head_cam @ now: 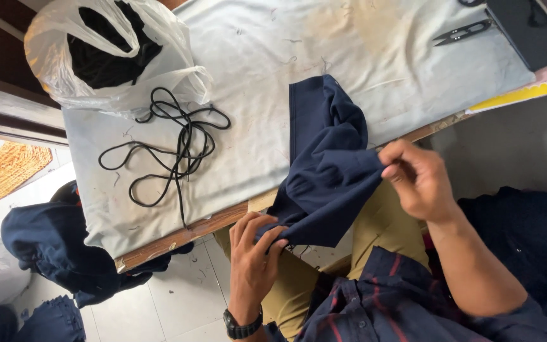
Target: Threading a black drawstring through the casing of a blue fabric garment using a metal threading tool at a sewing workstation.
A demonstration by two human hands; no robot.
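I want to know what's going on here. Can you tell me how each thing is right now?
Navy garment: crumpled, held at the table edge.
Left hand: pinching its lower edge.
Right hand: pinching its side.
Black cord: loose, tangled.
Plastic bag: open, dark cloth inside.
Thread snips: lying flat.

Two hands at work, left hand (251, 253) and right hand (416, 180); one navy garment (327, 171), one black cord (172, 149), one plastic bag (115, 54), one pair of thread snips (463, 31), one wristwatch (243, 329).

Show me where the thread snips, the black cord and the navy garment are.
Thread snips (462, 32): head view, on the blades.
Black cord (178, 142): head view, middle of the tangle.
Navy garment (327, 171): head view, middle fold.
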